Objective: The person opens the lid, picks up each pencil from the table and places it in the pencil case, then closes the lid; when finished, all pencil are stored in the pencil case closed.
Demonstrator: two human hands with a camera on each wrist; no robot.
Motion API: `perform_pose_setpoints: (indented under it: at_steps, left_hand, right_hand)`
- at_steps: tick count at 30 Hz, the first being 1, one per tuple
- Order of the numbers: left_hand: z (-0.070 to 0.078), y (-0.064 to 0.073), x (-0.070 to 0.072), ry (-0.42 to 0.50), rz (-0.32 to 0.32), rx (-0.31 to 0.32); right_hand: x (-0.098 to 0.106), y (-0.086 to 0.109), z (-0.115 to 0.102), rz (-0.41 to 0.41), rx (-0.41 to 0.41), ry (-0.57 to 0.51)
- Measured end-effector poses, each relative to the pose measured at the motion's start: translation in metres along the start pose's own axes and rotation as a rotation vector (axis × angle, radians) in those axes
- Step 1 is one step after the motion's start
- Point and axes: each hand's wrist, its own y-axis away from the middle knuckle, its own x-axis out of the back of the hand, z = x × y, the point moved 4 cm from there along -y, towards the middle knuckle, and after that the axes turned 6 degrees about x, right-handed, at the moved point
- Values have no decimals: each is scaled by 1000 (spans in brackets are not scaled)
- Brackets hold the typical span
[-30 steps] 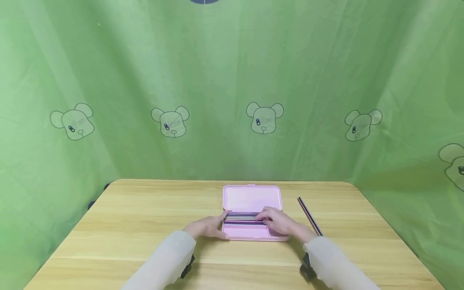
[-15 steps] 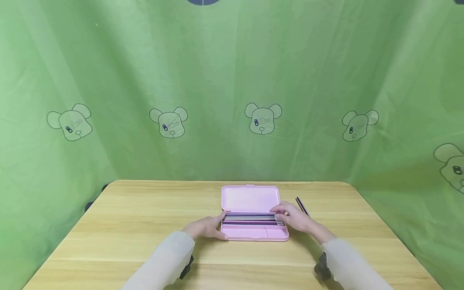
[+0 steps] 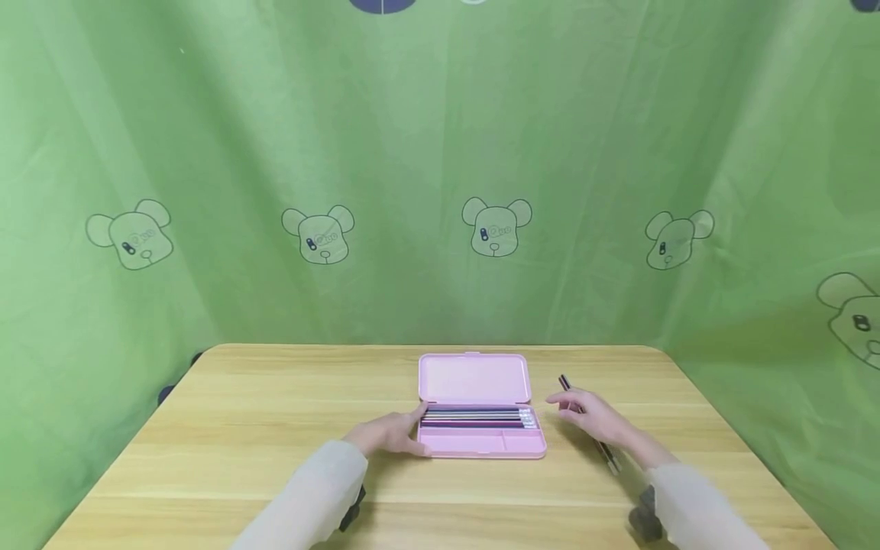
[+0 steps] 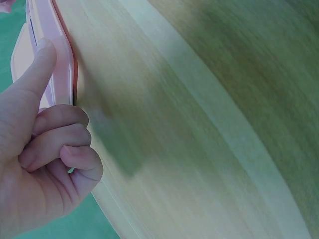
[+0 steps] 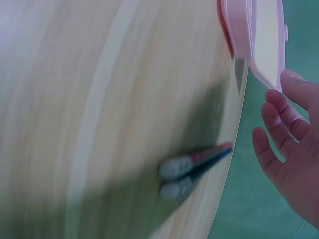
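Observation:
A pink pencil case [image 3: 474,378] lies on the table with its lid folded back. Several dark and light pencils [image 3: 467,417] lie side by side in its rear compartment, their pale ends to the right. My left hand [image 3: 388,433] holds the case's left end, thumb at the front corner and a finger at the back; in the left wrist view the other fingers are curled. Loosely bent and holding nothing, my right hand [image 3: 594,416] hovers right of the case, over two loose pencils [image 5: 199,164]. It hides their middle in the head view.
The wooden table [image 3: 275,397] ends in a straight far edge with rounded corners. Behind and beside it hangs a green curtain [image 3: 412,290] printed with bear heads. Two divided front compartments [image 3: 461,443] of the case show bare pink floors.
My right hand has drawn off the pencils in the case and moved right, to above the loose pair. The left hand stays at the case's left end.

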Motion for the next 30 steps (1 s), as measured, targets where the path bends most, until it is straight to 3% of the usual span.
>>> perform_pose_setpoints:
  at_steps: [13,19,24,30]
  left_hand:
    - [1,2,2,-9,17,-15]
    - [1,2,2,-2,13,-14]
    - [1,3,2,0,6,-12]
    - [1,3,2,-11,9,-19]
  right_hand:
    - [18,24,21,-44,-153,-21]
    - [21,37,32,-102,-236,-6]
    - [21,42,35,-161,-254,-36]
    - [23,40,35,-124,-273,42]
